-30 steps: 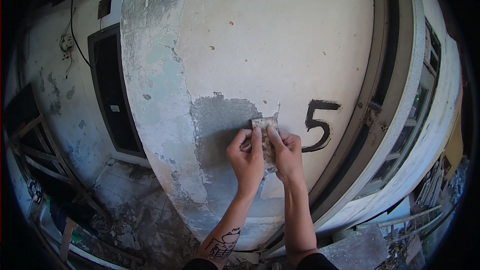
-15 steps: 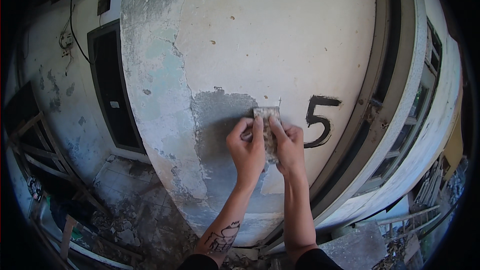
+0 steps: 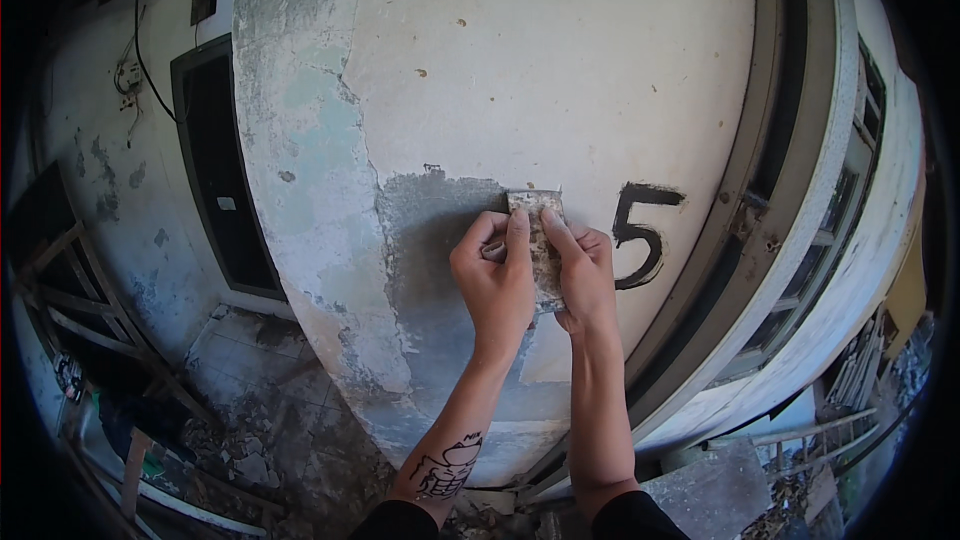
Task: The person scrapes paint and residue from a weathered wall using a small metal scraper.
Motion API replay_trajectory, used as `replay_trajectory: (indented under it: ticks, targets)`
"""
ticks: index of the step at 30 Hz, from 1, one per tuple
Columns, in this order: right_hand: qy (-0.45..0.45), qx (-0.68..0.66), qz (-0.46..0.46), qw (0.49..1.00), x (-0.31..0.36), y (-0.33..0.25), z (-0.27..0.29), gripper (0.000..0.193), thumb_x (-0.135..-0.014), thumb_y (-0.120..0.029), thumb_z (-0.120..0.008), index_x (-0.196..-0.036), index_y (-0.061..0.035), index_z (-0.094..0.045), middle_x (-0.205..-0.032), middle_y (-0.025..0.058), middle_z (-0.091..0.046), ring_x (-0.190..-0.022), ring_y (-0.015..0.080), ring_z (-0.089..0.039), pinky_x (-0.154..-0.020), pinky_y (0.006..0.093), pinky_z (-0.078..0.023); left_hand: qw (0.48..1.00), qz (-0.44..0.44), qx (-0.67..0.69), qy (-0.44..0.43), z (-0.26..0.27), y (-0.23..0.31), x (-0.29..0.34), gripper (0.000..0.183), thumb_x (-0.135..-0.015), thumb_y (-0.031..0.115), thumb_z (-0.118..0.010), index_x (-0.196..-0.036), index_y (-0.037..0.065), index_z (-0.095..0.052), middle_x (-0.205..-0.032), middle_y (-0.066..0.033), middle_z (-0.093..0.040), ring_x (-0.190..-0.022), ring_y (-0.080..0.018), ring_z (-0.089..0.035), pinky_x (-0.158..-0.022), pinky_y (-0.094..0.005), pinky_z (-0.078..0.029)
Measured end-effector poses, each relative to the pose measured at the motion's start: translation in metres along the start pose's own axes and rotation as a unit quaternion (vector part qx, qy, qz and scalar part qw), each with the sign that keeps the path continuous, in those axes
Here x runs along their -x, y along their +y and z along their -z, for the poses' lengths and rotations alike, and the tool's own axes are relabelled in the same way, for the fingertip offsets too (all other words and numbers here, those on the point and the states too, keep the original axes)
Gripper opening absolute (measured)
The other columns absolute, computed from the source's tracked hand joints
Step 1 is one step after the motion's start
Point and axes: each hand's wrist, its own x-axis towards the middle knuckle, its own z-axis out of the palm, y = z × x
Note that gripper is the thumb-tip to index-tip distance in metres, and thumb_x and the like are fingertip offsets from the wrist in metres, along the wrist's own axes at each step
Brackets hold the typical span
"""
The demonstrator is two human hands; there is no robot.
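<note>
Both my hands grip one flat, rectangular plate, mottled grey and beige (image 3: pixel 541 258), whose exact kind I cannot tell. Its straight upper edge sits against the wall (image 3: pixel 560 90) where bare grey plaster (image 3: pixel 430 240) meets the cream paint. My left hand (image 3: pixel 495 275) is closed at the plate's left side, thumb laid along its face. On the opposite side my right hand (image 3: pixel 585 270) is closed the same way, the two thumbs almost side by side. Fingers behind the plate are hidden.
Right of my hands, a black painted mark (image 3: pixel 645 240) stands on the wall, then a door frame (image 3: pixel 745 225). A dark doorway (image 3: pixel 228 170) and leaning wooden frame (image 3: pixel 85 290) are at left. Rubble (image 3: pixel 260 440) covers the floor; a grey slab (image 3: pixel 710 495) lies lower right.
Both hands and the plate have moved a little upward along the wall, the grip unchanged. The view has shifted slightly.
</note>
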Motion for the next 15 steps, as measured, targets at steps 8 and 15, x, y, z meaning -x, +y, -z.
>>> replay_trajectory:
  ticks: [8,15]
  targets:
    - [-0.009,0.024,0.002,1.0,-0.002,0.003,0.006,0.027,-0.09,-0.015,-0.055,-0.068,-0.0007,-0.061,-0.06,-0.0034,-0.054,-0.052,0.0012,-0.04,-0.045,0.0198,-0.031,1.0,0.011,0.001,0.003,0.0,0.001,0.0,0.026,-0.089,0.012,-0.056,-0.068,-0.001,-0.051,-0.059,0.0041,-0.045,-0.051,-0.0004,-0.035,-0.043,-0.0197,-0.025]
    - [-0.003,-0.002,0.023,1.0,-0.001,0.003,0.0,0.027,-0.09,-0.016,-0.055,-0.069,-0.0008,-0.062,-0.061,-0.003,-0.055,-0.052,0.0012,-0.04,-0.045,0.0199,-0.032,1.0,-0.002,-0.014,-0.001,0.002,0.0,-0.002,0.025,-0.089,0.012,-0.056,-0.069,-0.001,-0.051,-0.058,0.0051,-0.044,-0.052,-0.0002,-0.035,-0.044,-0.02,-0.025]
